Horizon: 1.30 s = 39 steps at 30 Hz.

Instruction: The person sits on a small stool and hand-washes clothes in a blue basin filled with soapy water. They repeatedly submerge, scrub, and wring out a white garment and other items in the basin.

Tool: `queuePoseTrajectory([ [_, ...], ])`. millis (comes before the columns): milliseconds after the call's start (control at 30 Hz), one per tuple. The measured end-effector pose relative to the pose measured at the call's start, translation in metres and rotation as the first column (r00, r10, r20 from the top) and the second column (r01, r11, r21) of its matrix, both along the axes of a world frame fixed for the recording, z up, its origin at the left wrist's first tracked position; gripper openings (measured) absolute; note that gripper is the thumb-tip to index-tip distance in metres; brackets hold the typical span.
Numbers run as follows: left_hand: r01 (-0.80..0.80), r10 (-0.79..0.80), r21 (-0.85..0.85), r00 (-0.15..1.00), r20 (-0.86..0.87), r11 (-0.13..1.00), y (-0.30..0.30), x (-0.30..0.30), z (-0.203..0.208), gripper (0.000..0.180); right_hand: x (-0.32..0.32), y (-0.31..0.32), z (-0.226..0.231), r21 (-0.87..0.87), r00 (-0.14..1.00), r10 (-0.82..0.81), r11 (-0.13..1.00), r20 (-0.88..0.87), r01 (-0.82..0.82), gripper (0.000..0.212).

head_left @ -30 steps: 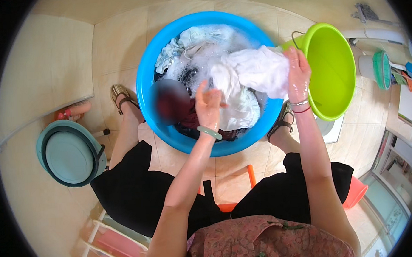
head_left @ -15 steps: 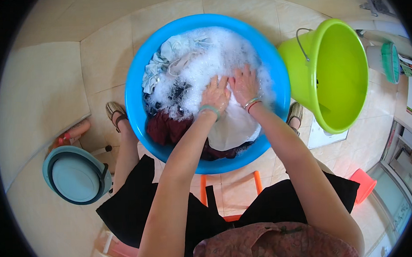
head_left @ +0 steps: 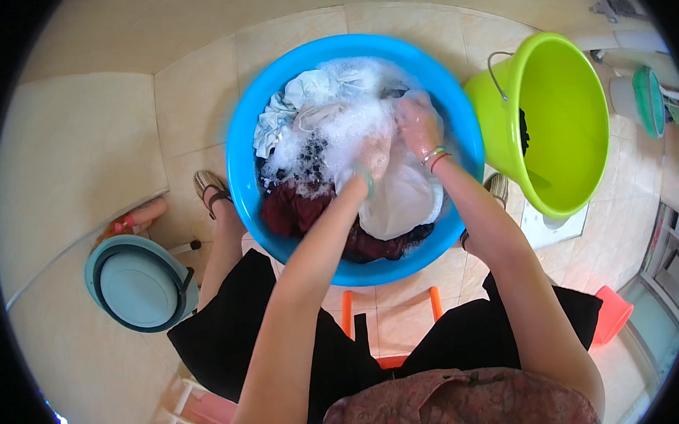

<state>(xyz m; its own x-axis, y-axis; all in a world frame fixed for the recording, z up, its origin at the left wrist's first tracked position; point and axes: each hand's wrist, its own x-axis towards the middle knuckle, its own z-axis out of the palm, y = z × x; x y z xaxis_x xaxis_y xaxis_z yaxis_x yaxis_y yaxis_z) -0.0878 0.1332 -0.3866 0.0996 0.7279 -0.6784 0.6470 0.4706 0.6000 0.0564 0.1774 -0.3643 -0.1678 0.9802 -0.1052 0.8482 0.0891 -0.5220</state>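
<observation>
A round blue basin [head_left: 240, 152] holds wet laundry under white suds [head_left: 351, 124]. A white cloth [head_left: 400, 202] spreads over its right half. My left hand [head_left: 375, 156], slightly blurred, is closed on this cloth near the middle, its fingertips hidden. Farther right, my right hand [head_left: 419, 125] has its fingers bent into the foamy cloth, their tips also out of sight. Pale bluish-white fabric [head_left: 275, 120] is bunched at the far left of the basin. Nearer me lie a dark red garment [head_left: 294, 210] and a dark patterned one [head_left: 307, 160], partly covered by foam.
A lime-green bucket [head_left: 567, 126] leans on its side right of the basin, with something dark inside. At left is a grey-blue collapsible basin [head_left: 138, 293]. An orange stool frame [head_left: 347, 314] shows between my legs; a coral-pink container [head_left: 611, 315] stands at lower right.
My hands have gone from lying flat with fingers spread on the cloth to curling into it. The right hand is a little farther right. The whole view has shifted slightly.
</observation>
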Motion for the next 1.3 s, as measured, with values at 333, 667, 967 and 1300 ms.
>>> queuePoseTrajectory([
  [333, -0.346, 0.625, -0.628, -0.134, 0.769, 0.698, -0.026, -0.017, 0.162, 0.081, -0.038, -0.096, 0.223, 0.427, 0.879, 0.309, 0.894, -0.363, -0.138, 0.012],
  [667, -0.178, 0.758, -0.78, -0.185, 0.625, 0.6, -0.054, -0.02, 0.172, 0.043, -0.063, -0.154, 0.238, 0.534, 0.801, 0.513, 0.79, -0.307, -0.301, 0.022],
  [967, -0.71, 0.604, -0.419, 0.011, 0.797, 0.566, -0.058, -0.018, 0.181, 0.038, -0.06, -0.117, 0.228, 0.664, 0.837, 0.367, 0.747, -0.406, -0.005, 0.018],
  [1300, -0.904, 0.777, -0.179, 0.216, 0.591, 0.388, -0.067, 0.026, 0.219, 0.03, -0.034, -0.095, 0.161, 0.217, 0.904, -0.142, 0.945, -0.403, 0.245, 0.01],
])
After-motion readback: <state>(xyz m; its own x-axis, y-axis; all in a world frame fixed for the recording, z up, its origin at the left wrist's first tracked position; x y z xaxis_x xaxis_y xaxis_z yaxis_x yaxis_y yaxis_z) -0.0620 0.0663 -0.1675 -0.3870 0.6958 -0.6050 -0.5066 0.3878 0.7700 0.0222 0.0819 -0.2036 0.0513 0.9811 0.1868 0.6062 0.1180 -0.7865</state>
